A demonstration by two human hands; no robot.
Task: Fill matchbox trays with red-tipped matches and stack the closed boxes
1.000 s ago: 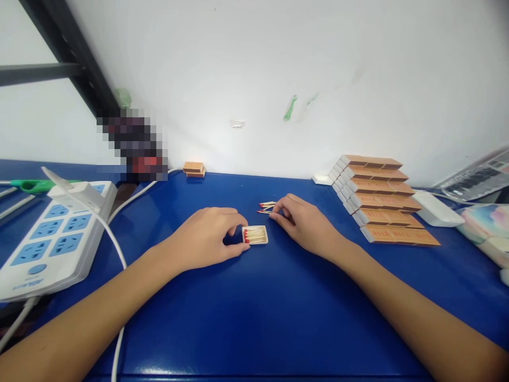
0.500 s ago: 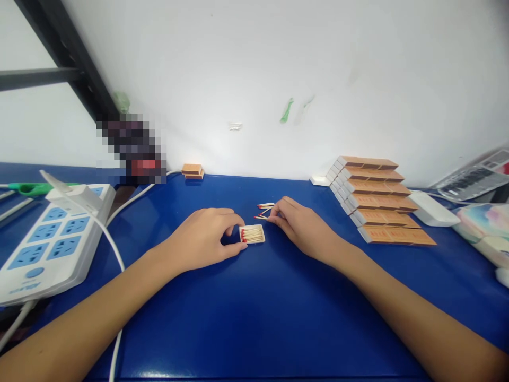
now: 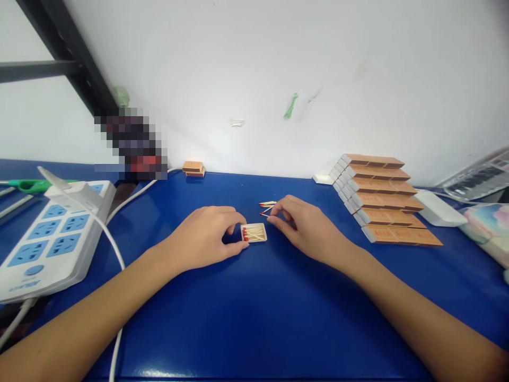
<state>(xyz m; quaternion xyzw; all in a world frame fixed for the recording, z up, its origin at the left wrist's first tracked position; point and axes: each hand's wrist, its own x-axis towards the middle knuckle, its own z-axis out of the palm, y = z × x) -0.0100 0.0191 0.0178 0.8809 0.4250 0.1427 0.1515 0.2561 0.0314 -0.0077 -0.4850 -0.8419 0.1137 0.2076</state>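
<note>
A small white matchbox tray (image 3: pixel 254 233) filled with red-tipped matches lies on the blue table (image 3: pixel 254 318). My left hand (image 3: pixel 207 236) rests on the table with thumb and forefinger pinching the tray's left end. My right hand (image 3: pixel 306 225) lies just right of the tray, its fingertips closed on a loose match (image 3: pixel 265 213) that points left toward the tray. A few more loose matches (image 3: pixel 267 203) lie just behind it on the table.
A slanted stack of brown matchboxes (image 3: pixel 377 196) stands to the right, with a white block (image 3: pixel 439 208) beside it. Two more matchboxes (image 3: pixel 193 168) lie by the wall. A white power strip (image 3: pixel 51 233) and its cables occupy the left side.
My right hand has taken a match from the loose pile and drawn it slightly toward the tray. My left hand has stayed on the tray.
</note>
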